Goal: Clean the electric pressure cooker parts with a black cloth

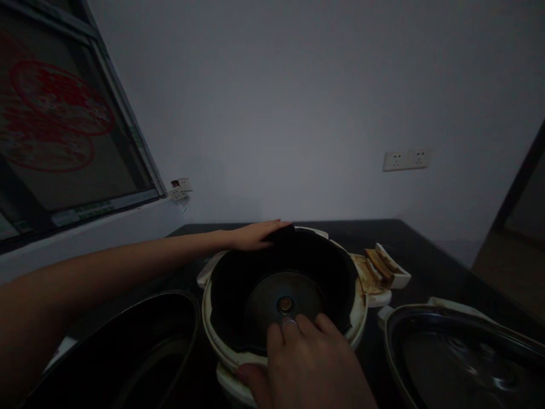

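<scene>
A round electric cooker base [360,318] stands in the middle of the dark table. Its pale rim is stained brown, and a dark well with a small round metal button [285,305] shows inside. My left hand [255,236] lies on the far left part of the rim, fingers stretched out. Over the near rim my right hand [304,363], with a ring on one finger, is curled, thumb outside and fingers inside. A stained handle [374,272] juts from the cooker's right side.
To the left sits a dark oval pot [193,307], close beside the cooker. At the right lies a lid-like dark piece with a pale rim [389,341]. The dark table [361,229] meets a white wall with a socket plate [406,160]. A window [76,113] is at upper left.
</scene>
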Tool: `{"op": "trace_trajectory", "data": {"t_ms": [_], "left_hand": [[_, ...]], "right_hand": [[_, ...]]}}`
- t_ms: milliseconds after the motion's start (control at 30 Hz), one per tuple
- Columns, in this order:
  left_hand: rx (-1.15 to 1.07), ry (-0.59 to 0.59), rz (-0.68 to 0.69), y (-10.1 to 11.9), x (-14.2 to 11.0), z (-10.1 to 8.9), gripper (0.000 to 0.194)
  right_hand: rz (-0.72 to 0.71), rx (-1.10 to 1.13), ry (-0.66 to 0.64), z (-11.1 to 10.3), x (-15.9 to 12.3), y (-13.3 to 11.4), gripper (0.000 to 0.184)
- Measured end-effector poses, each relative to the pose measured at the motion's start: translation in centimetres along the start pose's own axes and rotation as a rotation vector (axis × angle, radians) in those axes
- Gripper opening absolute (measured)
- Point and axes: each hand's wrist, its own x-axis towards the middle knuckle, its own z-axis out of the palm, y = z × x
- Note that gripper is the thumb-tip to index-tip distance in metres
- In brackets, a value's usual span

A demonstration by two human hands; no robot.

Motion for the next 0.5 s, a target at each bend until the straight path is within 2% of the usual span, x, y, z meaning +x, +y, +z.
{"op": "trace_trajectory", "data": {"t_ms": [100, 233, 367, 500], "left_hand": [[-0.087, -0.009, 0.018, -0.6, -0.4, -0.1, 0.061], [-0.162, -0.026, 0.033, -0.7, -2.4, -0.7, 0.056], [-0.193, -0.030, 0.056, -0.1, -5.0, -1.3, 0.053], [-0.131, -0.043, 0.096, 1.0, -7.5, -1.9, 0.051]], "right_hand": [[-0.014, -0.010, 0.013, 0.7, 0.0, 0.1, 0.042], [-0.016, -0.036, 0.035, 0.9, 0.0, 0.1, 0.040], [-0.018, -0.042, 0.026, 1.0, 0.0, 0.2, 0.041], [-0.026, -0.024, 0.037, 1.2, 0.0, 0.3, 0.038]]}}
